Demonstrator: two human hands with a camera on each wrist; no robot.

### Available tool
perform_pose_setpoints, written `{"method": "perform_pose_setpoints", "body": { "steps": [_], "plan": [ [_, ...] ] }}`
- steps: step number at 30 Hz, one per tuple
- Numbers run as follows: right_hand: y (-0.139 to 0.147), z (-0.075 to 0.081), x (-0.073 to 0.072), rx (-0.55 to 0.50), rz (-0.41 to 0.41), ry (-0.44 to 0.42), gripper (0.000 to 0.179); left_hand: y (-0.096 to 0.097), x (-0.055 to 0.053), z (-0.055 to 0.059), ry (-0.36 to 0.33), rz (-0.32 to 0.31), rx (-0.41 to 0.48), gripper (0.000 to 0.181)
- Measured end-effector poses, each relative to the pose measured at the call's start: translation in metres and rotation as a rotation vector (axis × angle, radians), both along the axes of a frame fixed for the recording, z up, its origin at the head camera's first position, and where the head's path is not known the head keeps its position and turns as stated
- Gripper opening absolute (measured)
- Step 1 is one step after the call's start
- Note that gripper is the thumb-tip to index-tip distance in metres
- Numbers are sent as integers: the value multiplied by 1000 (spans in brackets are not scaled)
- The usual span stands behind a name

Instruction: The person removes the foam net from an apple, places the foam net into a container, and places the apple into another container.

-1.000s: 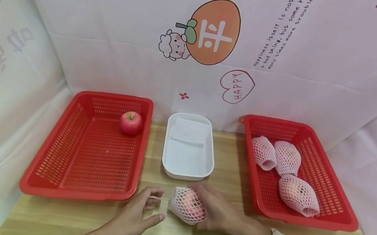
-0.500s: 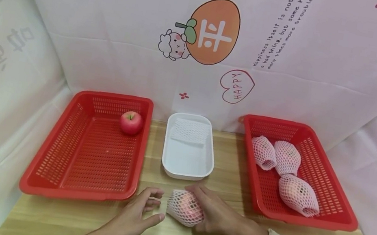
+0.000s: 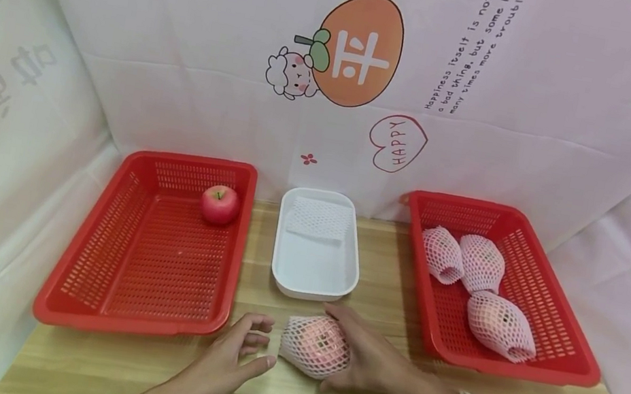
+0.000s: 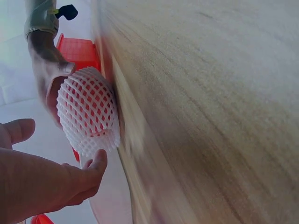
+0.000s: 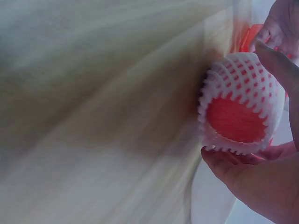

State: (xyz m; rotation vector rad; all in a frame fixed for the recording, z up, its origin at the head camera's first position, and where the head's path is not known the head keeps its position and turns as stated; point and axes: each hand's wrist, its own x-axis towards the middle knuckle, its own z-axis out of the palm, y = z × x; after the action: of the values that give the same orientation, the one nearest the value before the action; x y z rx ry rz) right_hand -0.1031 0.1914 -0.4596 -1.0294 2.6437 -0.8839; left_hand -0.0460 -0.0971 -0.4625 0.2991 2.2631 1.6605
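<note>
An apple in a white foam net (image 3: 316, 347) lies on the wooden table in front of the white tray. My right hand (image 3: 367, 357) holds it from the right, thumb and fingers on opposite sides of the net. In the right wrist view the red apple (image 5: 236, 120) shows bare through the net's open end. To its left is my left hand (image 3: 233, 353), fingers loosely bent and nothing in them. The left wrist view has the left fingertips (image 4: 99, 161) right by the near end of the net.
At the left, a red basket (image 3: 130, 326) holds one bare apple (image 3: 219, 204). The white tray (image 3: 312, 276) at the back middle contains a flat foam net (image 3: 318, 219). A red basket (image 3: 511, 369) on the right holds 3 netted apples (image 3: 501, 326).
My right hand has shifted back slightly to the right, and the netted apple has turned a little, with more of its netted side showing. My left hand has stayed still.
</note>
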Motion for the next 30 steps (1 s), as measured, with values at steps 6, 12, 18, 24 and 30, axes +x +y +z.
{"method": "perform_pose_setpoints", "body": {
  "steps": [6, 12, 18, 24, 30],
  "plan": [
    [3, -11, 5, -43, -40, 51, 116, -1, 0, -2, -34, -4, 27, 56],
    [0, -19, 7, -78, -81, 12, 114, -1, 0, -2, -41, -3, 40, 56],
    [-2, -22, 7, -111, -116, 6, 99, -2, 0, -1, -44, 3, 63, 57],
    [-2, -20, 7, -132, -140, -24, 92, -2, 0, -1, -50, 13, 80, 54],
    [-2, -11, 6, -147, -144, -45, 91, 2, 0, -3, -30, 38, 118, 40]
  ]
}}
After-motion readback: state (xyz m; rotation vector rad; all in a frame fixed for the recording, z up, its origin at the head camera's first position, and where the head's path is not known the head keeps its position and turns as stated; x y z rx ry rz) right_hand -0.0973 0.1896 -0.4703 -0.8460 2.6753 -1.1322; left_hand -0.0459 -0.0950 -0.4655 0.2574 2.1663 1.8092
